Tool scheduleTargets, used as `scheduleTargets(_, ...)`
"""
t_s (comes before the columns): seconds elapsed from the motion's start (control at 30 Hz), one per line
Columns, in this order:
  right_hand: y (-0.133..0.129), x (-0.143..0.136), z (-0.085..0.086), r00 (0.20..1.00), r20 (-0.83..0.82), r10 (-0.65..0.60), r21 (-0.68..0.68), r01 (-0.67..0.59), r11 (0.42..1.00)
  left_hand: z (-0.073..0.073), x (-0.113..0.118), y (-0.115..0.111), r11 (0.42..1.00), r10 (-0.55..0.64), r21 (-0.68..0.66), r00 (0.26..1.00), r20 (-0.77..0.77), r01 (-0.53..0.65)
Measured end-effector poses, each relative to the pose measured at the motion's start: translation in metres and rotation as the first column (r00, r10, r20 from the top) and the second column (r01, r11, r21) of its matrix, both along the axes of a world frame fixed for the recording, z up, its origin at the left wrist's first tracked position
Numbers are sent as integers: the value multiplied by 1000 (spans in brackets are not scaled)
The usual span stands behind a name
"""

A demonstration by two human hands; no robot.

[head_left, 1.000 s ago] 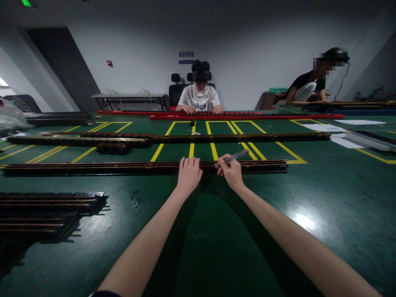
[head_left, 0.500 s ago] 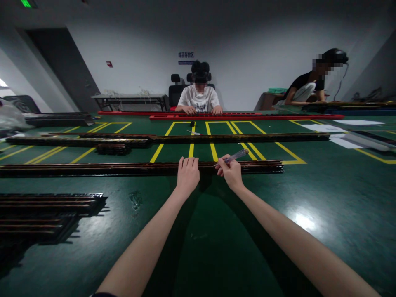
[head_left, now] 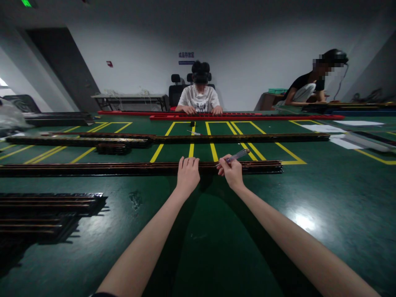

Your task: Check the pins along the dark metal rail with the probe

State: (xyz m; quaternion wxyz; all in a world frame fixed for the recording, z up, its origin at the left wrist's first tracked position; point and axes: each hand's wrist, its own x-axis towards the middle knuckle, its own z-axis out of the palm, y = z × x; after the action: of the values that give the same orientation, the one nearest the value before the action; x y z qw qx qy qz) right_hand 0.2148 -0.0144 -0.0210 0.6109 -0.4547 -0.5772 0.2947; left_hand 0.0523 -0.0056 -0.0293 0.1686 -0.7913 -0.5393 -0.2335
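Note:
A bundle of long, dark, glossy strips [head_left: 93, 169] with copper-coloured lines lies crosswise on the table in front of me. My left hand [head_left: 188, 175] is laid over it, fingers side by side and bent across its far edge; the thumb is hidden. To the right, my right hand [head_left: 231, 171] is closed around a screwdriver [head_left: 239, 155] with a clear, purplish handle. The handle slants up to the right, and the thin shaft points down-left at the strips. Whether the tip touches them, I cannot tell.
Shorter dark strips [head_left: 46, 204] are stacked at near left. Farther back lie another long strip row [head_left: 241, 138], a small dark bundle [head_left: 113, 149], red bars [head_left: 247, 117] and paper sheets [head_left: 345, 141]. One person [head_left: 199, 97] sits opposite; another person [head_left: 305, 86] is at far right.
My right hand and the screwdriver have shifted very slightly to the right. The left hand stays in place on the strips.

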Motion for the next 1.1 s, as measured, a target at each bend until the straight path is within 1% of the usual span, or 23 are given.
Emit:
scheduleTargets(0.2,0,0,1,1000,7,24,-17,-24,1000,2,1,0,1000,0,-26,1000,14,0)
scheduleTargets(0.37,-2,-1,3,999,28,27,-30,-26,999,2,-3,3,991,-83,-101,995,57,88)
scheduleTargets(0.47,-1,0,2,999,22,32,-34,-32,999,2,-4,3,986,-95,-133,993,77,104)
scheduleTargets(0.7,2,0,-2,999,-10,33,-20,-34,999,1,-3,2,987,-100,-115,991,89,110)
scheduleTargets(0.8,1,0,-2,1000,-28,10,-4,-10,1000,0,-3,2,988,-105,-107,991,86,114)
scheduleTargets(0.97,-1,-1,0,994,-62,-88,28,89,996,2,-3,2,986,-96,-126,992,83,106)
scheduleTargets(1.1,-1,0,0,997,-42,-72,24,73,997,2,-3,2,985,-89,-138,993,71,98)
